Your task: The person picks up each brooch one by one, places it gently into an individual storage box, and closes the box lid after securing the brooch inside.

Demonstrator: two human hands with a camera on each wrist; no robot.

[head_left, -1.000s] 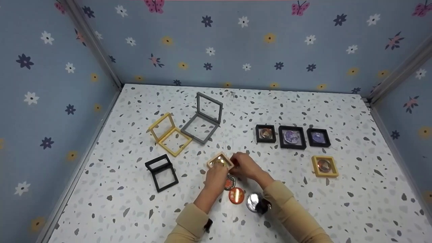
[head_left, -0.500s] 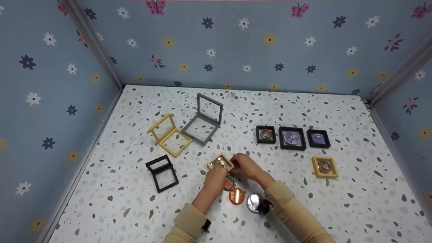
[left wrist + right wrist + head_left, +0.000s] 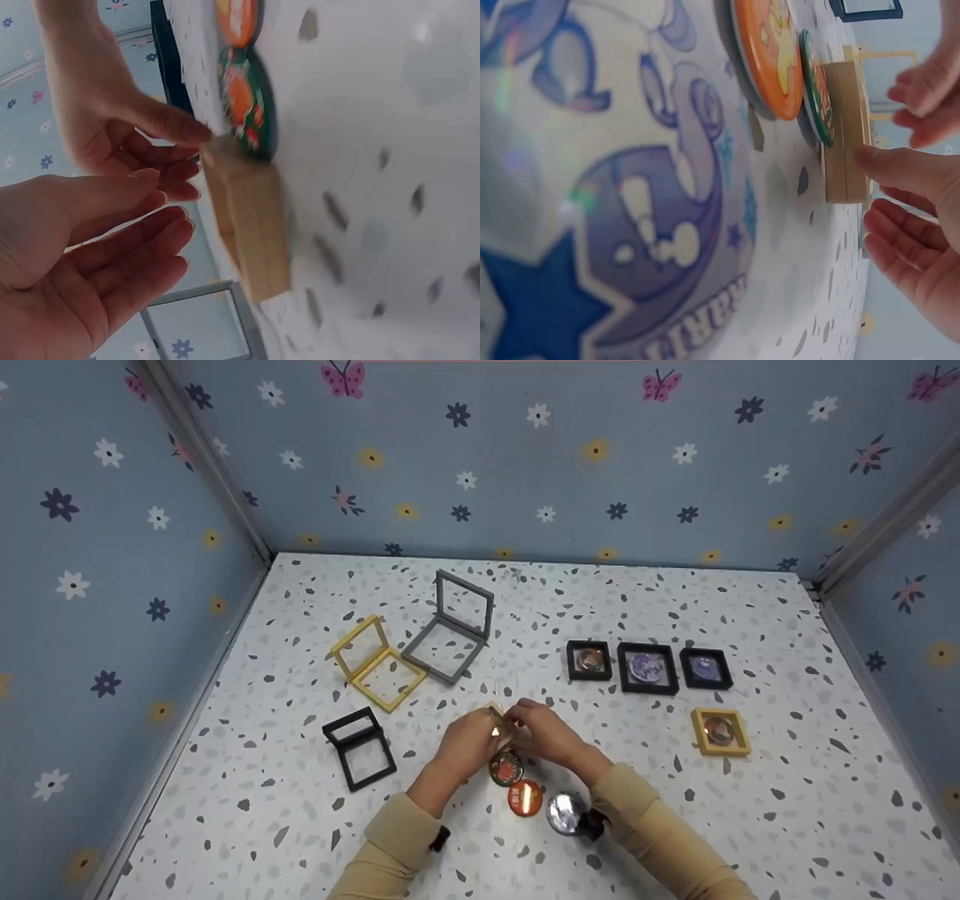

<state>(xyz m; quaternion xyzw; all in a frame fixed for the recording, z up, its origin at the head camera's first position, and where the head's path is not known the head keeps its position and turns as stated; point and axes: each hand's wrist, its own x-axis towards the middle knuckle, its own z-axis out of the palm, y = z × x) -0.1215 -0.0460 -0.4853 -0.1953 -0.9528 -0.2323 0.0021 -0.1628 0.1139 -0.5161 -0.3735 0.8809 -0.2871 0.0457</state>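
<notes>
A small beige display frame [image 3: 259, 229] lies on the speckled tabletop in front of me, its halves together. In the head view both hands partly cover this frame [image 3: 496, 729]. My left hand [image 3: 465, 742] is over its left side; in the left wrist view the loosely bent fingers of this hand [image 3: 112, 262] are apart from it. My right hand [image 3: 551, 735] is at the frame's right side, and the right thumb [image 3: 877, 159] touches its edge. Close in front lie a green-rimmed round badge [image 3: 506, 769] and an orange round badge [image 3: 525, 798].
A silvery badge [image 3: 564, 813] lies by my right wrist. On the left stand opened yellow [image 3: 390, 679], grey [image 3: 446, 649] and black [image 3: 366, 757] frames. At right are several frames with badges inside, black ones [image 3: 648, 668] and a yellow one [image 3: 721, 732]. Patterned walls [image 3: 480, 457] enclose the table.
My left hand has shifted from the near side of the beige frame to its left, uncovering more of the green-rimmed badge. The right hand stays at the frame's right side.
</notes>
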